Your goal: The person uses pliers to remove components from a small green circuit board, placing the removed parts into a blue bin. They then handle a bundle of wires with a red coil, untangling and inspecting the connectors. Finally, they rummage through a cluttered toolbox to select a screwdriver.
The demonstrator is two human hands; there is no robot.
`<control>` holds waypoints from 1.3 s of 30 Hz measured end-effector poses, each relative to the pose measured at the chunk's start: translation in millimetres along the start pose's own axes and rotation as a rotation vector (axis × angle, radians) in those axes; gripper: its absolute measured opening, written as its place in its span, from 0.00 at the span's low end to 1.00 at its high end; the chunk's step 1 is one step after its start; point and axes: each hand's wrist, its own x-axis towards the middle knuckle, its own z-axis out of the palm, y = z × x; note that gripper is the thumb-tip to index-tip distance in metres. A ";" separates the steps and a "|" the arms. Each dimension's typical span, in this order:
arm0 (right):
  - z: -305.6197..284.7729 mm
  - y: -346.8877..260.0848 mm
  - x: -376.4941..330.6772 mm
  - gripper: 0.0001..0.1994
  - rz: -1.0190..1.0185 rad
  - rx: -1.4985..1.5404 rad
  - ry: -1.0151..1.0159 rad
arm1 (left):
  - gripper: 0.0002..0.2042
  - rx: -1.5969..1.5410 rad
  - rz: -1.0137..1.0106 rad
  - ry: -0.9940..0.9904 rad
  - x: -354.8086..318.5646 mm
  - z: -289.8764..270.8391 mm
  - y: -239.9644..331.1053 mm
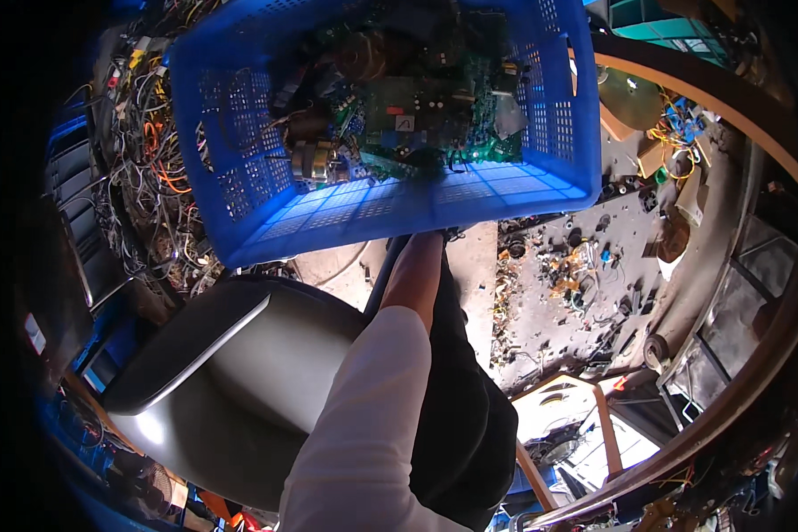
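A blue plastic basket [399, 219] with perforated walls fills the upper middle of the view. Inside it lies a heap of green circuit boards [417, 111], along with a copper-coloured coil [361, 55] and a metal-cased part with yellowish bands [313, 161]. One forearm [412, 279] in a pushed-up white sleeve [363, 399] reaches up to the basket's near rim; it appears to be my left. The rim hides that hand, so its fingers and grip cannot be made out. My right hand is not visible.
Tangled cables [155, 164] pile up left of the basket. A dark chair [284, 346] stands at lower left, beside my black-clothed leg [465, 417]. Small scraps [572, 275] litter the floor at right. A brown curved frame [718, 84] borders the right side.
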 end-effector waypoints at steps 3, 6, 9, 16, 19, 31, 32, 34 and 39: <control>-7.0 -7.0 -6.6 0.40 0.014 0.031 -0.015 | 0.17 -0.058 0.091 -0.036 -18.6 -15.3 5.3; -18.5 -21.8 -28.8 0.40 -0.011 0.085 -0.029 | 0.17 -0.134 0.226 -0.108 -46.5 -30.2 21.9; -38.6 -40.7 -67.9 0.40 -0.045 0.187 -0.028 | 0.10 0.112 0.366 -0.234 -87.4 -62.1 65.3; -49.5 -105.2 -124.8 0.32 0.113 0.410 -0.179 | 0.10 0.083 0.744 -0.245 -184.9 -168.6 121.4; -82.4 -103.4 -144.7 0.31 0.115 0.474 -0.109 | 0.12 0.156 0.169 -0.523 -256.6 -274.9 248.9; -55.6 -76.8 -64.9 0.21 0.094 0.340 -0.139 | 0.07 -0.194 0.315 -0.559 -449.4 -585.8 495.8; -54.4 -77.8 -60.5 0.22 0.092 0.379 -0.154 | 0.07 -0.200 0.340 -0.585 -462.5 -598.1 524.7; -57.6 -59.5 -35.5 0.12 0.077 0.251 -0.134 | 0.07 -0.342 0.421 -0.713 -474.4 -612.7 571.3; -61.5 -49.9 -18.8 0.15 0.103 0.316 -0.055 | 0.11 -0.638 0.483 -0.908 -515.7 -624.7 667.8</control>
